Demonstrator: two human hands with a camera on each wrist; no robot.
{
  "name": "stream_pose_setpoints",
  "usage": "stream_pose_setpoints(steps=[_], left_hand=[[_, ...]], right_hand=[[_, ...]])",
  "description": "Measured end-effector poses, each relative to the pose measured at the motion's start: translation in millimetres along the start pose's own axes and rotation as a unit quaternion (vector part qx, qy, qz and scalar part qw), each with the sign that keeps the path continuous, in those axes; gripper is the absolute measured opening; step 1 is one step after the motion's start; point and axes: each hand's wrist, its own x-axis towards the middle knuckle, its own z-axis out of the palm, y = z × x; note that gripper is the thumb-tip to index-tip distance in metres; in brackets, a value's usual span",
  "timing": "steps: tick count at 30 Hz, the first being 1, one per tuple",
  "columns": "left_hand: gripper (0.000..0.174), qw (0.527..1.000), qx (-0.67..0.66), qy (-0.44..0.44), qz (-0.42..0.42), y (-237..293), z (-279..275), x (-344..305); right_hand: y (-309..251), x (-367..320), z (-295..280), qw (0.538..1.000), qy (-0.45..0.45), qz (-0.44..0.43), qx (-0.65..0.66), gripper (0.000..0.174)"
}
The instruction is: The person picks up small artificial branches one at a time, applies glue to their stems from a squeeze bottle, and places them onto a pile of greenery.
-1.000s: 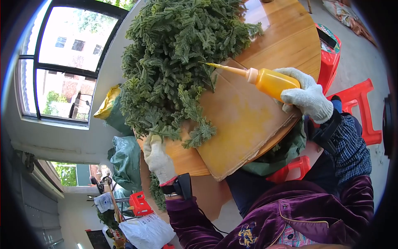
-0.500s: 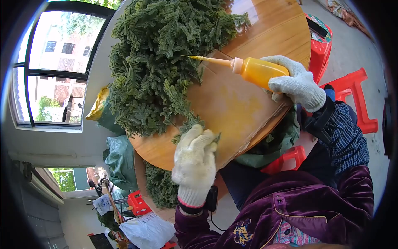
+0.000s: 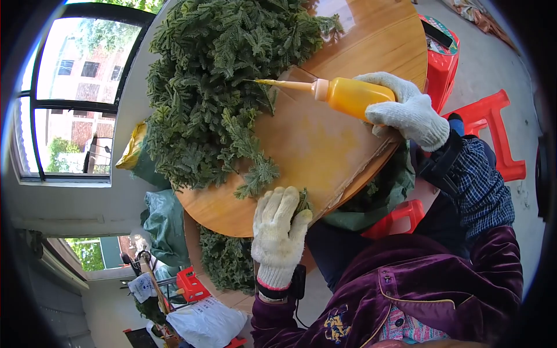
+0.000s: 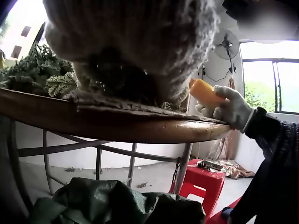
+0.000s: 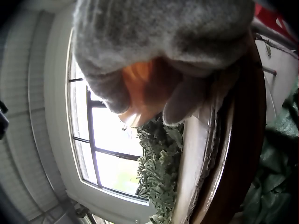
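My gloved right hand (image 3: 409, 110) grips a squeeze bottle (image 3: 357, 97) of yellow-orange liquid. Its long thin nozzle points left, the yellow-coated tip overlapping a large heap of green fir sprigs (image 3: 203, 98). At the near edge of a cardboard sheet (image 3: 313, 145), my gloved left hand (image 3: 278, 232) holds a small fir sprig (image 3: 304, 200), whose green tip shows between thumb and forefinger; the palm hides the rest. In the left wrist view the glove covers most of that sprig. Yellow stains mark the cardboard, which lies on a round wooden table (image 3: 209, 211).
Below the table's left edge, more fir sprigs (image 3: 226, 258) sit in a cardboard box. A dark green sack (image 4: 117, 200) lies under the near edge. Red plastic stools (image 3: 493, 130) stand at right. A white bag (image 3: 206, 322) and a window (image 3: 78, 93) are at left.
My left hand has left the heap's lower edge and come right to the cardboard, now with a small fir sprig. My right hand keeps hold of the squeeze bottle; the head view has shifted slightly.
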Motion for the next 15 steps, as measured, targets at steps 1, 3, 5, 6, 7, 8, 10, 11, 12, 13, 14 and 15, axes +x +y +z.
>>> stream_pose_setpoints(steps=[1, 3, 5, 6, 7, 8, 10, 11, 12, 13, 14, 15], left_hand=[[0.057, 1.0, -0.011, -0.012, 0.027, -4.3, 4.4, 0.4], [0.052, 0.999, -0.012, -0.023, 0.037, -1.2, 0.2, 14.4], [0.042, 0.997, -0.011, -0.049, 0.057, 1.9, -4.0, 30.9], [0.042, 0.997, -0.012, -0.044, 0.058, 0.8, -2.8, 37.9], [0.042, 0.996, -0.027, -0.032, 0.075, -0.5, -1.2, 46.0], [0.042, 0.995, -0.041, -0.021, 0.092, -2.0, -0.3, 52.9], [0.043, 0.992, -0.053, -0.01, 0.113, -5.4, 0.5, 58.7], [0.042, 0.991, -0.088, 0.018, 0.095, -8.3, 0.4, 56.1], [0.041, 0.989, -0.12, 0.047, 0.077, -11.4, 0.0, 53.2], [0.041, 0.984, -0.152, 0.075, 0.057, -14.3, -2.2, 51.8], [0.041, 0.984, -0.147, 0.076, 0.057, -18.3, -4.2, 50.9], [0.042, 0.985, -0.139, 0.087, 0.051, -20.9, -5.0, 49.3]], right_hand=[[1.2, 0.4, -0.4, 1.0, 0.0, -0.005, 0.0, 0.064], [2.6, 0.8, -1.0, 1.0, 0.001, -0.012, -0.003, 0.064], [4.0, 0.8, -1.4, 1.0, 0.005, -0.013, -0.006, 0.064], [2.9, 1.2, -1.6, 1.0, 0.007, -0.014, -0.007, 0.064], [0.9, 1.1, -1.2, 1.0, 0.008, -0.018, -0.01, 0.064], [-0.2, -0.2, 0.3, 1.0, 0.011, -0.017, -0.009, 0.064], [-1.7, -2.2, 2.1, 1.0, 0.019, -0.013, -0.005, 0.064], [-1.5, -3.0, 1.5, 1.0, 0.021, -0.016, -0.003, 0.064], [-1.0, -3.2, 0.1, 1.0, 0.021, -0.013, -0.003, 0.064], [-0.4, -2.4, -0.2, 1.0, 0.02, -0.01, -0.001, 0.064], [-0.3, -0.7, 0.0, 1.0, 0.017, -0.007, -0.001, 0.064], [-1.6, -0.4, -0.5, 1.0, 0.014, -0.008, -0.001, 0.064]])
